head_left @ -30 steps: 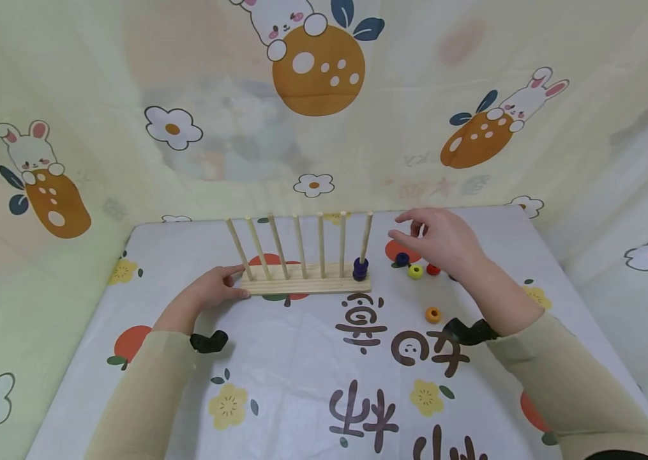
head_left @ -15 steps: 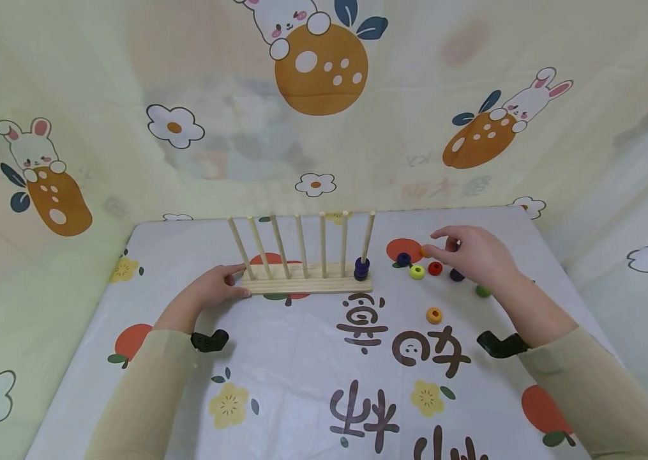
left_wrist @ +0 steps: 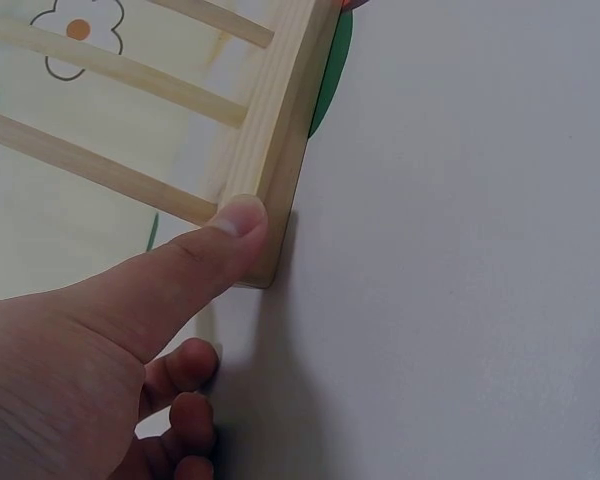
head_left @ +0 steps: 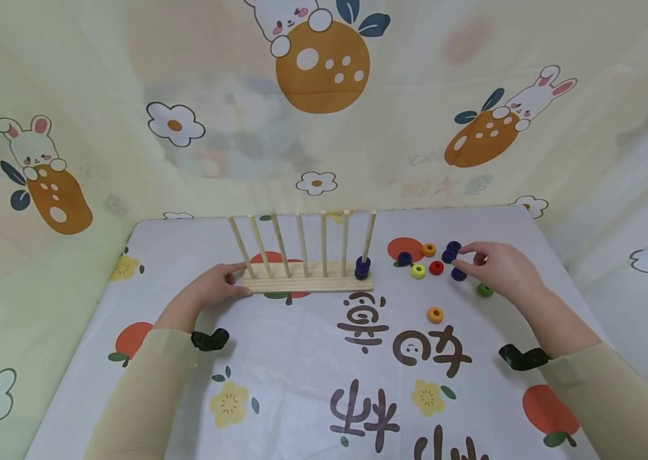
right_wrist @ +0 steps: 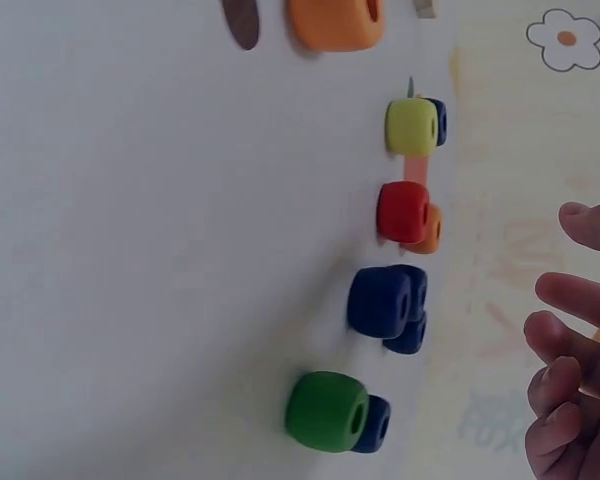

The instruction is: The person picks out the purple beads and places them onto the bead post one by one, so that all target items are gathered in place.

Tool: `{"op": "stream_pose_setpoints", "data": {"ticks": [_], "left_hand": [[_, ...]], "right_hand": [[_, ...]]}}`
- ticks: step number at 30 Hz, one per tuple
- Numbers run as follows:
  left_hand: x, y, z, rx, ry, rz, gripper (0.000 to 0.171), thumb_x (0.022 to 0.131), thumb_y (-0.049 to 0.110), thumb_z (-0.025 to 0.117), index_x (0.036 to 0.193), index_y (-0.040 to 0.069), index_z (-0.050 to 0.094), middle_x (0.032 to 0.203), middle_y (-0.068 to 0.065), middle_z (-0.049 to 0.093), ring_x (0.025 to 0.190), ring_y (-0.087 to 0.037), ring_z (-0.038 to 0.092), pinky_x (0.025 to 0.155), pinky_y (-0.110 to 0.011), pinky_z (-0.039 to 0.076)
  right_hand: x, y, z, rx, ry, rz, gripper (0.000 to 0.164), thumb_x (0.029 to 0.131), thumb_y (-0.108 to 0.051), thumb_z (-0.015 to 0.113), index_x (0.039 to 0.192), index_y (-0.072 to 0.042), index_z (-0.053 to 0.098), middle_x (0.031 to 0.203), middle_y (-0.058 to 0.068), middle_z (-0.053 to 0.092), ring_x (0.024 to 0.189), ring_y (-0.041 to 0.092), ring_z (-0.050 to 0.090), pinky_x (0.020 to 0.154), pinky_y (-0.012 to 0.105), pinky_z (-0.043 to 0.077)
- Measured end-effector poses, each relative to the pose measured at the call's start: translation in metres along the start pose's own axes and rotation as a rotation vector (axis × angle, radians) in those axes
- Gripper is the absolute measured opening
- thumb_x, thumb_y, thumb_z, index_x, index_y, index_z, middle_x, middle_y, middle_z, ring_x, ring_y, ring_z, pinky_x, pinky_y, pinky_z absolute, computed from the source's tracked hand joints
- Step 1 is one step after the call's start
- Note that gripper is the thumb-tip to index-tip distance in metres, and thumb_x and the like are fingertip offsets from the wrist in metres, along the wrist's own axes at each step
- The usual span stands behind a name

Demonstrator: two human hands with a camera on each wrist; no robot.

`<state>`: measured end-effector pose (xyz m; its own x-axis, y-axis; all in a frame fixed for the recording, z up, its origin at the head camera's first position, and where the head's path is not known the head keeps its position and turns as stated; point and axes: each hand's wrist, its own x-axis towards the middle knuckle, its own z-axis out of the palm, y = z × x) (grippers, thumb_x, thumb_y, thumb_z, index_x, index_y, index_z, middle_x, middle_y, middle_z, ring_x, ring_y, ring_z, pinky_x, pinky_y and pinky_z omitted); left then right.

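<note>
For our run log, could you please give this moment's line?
left hand: holds pale wooden pegged rack | right hand: near dark-blue round beads

The head view looks forward and down across the desk (head_left: 301, 358) from above, farther off, while both wrist views sit close and turned sideways, the left sharing the wooden rack (head_left: 308, 286) with it and the right the loose beads (right_wrist: 402, 210).

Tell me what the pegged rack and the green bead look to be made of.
The pegged rack looks like pale wood, probably unpainted: grain lines run along its base. The green bead is smooth and evenly coloured, perhaps painted wood or plastic; I can't tell.
</note>
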<state>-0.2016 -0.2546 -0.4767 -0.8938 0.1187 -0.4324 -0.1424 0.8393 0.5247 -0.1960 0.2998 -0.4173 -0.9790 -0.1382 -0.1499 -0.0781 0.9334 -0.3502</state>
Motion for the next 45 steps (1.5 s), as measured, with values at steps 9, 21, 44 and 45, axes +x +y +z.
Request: {"op": "stream_pose_setpoints", "data": {"ticks": [9,21,44,45], "left_hand": [[0.002,-0.002,0.0,-0.01,-0.003,-0.002,0.079,0.086,0.041,0.077,0.153,0.023,0.04,0.106,-0.012,0.049,0.1,-0.028,0.046,0.079,-0.041,0.038],[0.003,0.0,-0.001,-0.01,-0.006,-0.002,0.079,0.086,0.041,0.077,0.153,0.023,0.04,0.103,-0.012,0.048,0.099,-0.027,0.046,0.078,-0.04,0.038],[0.0,0.001,-0.002,-0.018,-0.009,-0.003,0.077,0.087,0.038,0.076,0.153,0.023,0.04,0.105,-0.012,0.048,0.1,-0.027,0.046,0.078,-0.04,0.038],[0.0,0.001,-0.002,-0.019,-0.009,-0.003,0.078,0.087,0.039,0.076,0.153,0.023,0.04,0.106,-0.012,0.048,0.1,-0.027,0.045,0.078,-0.04,0.038]], "right_hand": [[0.007,0.016,0.013,-0.003,-0.082,0.061,0.051,0.092,-0.044,0.067,0.127,-0.006,0.063,0.09,0.01,0.062,0.072,0.022,0.054,0.058,0.033,0.044],[0.017,0.027,0.023,0.009,-0.164,0.144,0.058,0.09,-0.045,0.069,0.127,-0.001,0.062,0.107,0.022,0.061,0.084,0.029,0.055,0.065,0.039,0.047],[0.021,0.031,0.031,-0.026,-0.18,0.174,0.059,0.09,-0.045,0.069,0.126,0.001,0.06,0.123,0.029,0.056,0.096,0.038,0.052,0.076,0.049,0.047],[0.021,0.031,0.032,-0.025,-0.176,0.173,0.06,0.09,-0.045,0.069,0.126,0.001,0.06,0.124,0.029,0.056,0.096,0.038,0.052,0.076,0.05,0.047]]}}
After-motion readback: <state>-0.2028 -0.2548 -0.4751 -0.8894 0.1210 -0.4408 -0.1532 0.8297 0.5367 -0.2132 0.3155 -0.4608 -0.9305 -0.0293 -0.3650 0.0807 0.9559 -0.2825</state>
